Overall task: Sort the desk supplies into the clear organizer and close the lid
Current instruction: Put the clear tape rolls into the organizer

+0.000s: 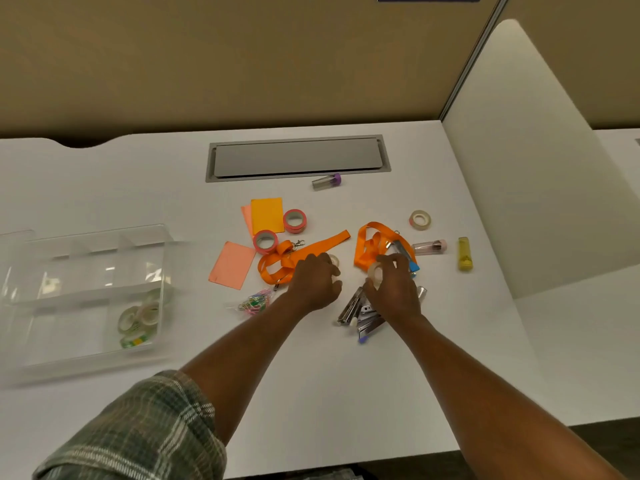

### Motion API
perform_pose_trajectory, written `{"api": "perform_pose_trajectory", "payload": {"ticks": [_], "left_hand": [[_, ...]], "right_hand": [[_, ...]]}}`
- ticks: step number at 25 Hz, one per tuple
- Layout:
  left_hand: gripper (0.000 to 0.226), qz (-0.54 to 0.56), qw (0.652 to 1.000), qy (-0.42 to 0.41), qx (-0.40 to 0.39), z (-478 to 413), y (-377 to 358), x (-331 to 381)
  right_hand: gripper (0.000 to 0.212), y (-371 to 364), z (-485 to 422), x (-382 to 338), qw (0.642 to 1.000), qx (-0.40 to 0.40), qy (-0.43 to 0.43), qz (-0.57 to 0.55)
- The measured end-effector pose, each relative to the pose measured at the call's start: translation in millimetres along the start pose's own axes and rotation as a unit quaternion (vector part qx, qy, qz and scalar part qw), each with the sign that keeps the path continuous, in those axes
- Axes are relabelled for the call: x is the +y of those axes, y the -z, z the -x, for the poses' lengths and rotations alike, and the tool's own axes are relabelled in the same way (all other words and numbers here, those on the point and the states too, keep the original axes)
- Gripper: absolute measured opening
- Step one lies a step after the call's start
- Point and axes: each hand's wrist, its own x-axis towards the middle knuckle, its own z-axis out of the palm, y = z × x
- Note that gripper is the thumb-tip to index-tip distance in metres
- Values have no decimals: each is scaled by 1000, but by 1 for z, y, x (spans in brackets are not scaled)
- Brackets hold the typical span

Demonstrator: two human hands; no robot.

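The clear organizer (86,265) lies open at the left of the white desk, with several tape rolls (138,318) in its near right compartment. My left hand (315,282) rests over an orange lanyard (298,258), fingers curled around a small clear tape roll (334,260). My right hand (394,282) grips another clear tape roll (375,271) beside a second orange lanyard (372,242). Metal staplers (360,313) lie under my right wrist. Two pink-rimmed tape rolls (294,220) and a beige roll (420,220) sit farther back.
Orange and pink sticky notes (266,214), a bag of coloured paper clips (256,300), small tubes (327,181), (429,247) and a yellow item (464,253) are scattered about. A grey cable hatch (298,157) sits at the back. A white divider panel (540,168) stands at the right.
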Motion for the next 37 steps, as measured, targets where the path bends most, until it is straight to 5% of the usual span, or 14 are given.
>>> {"api": "perform_pose_trajectory", "payload": {"ticks": [3,7,13,18,25,30,37], "left_hand": [[24,211,970,102,63,24,12,-9],[14,416,879,214,92,55,31,-28],[30,441,840,268,167,101,62,-79],[18,419,824,288,251,146,78,-133],[14,290,845,271,359,204,87,-203],[14,182,889,253,334,226,85,-245],[16,80,935,227,261,229,81,-269]], "right_hand": [[58,-6,6,-16,999,33,10,-21],[54,-21,20,-53,995,56,28,-80],[51,-57,44,-124,986,6,89,-141],[53,-95,64,-191,976,-53,152,-146],[51,-144,94,-275,945,-89,301,-90],[51,-168,110,-303,917,-79,392,18],[49,-183,114,-306,910,-88,400,69]]}}
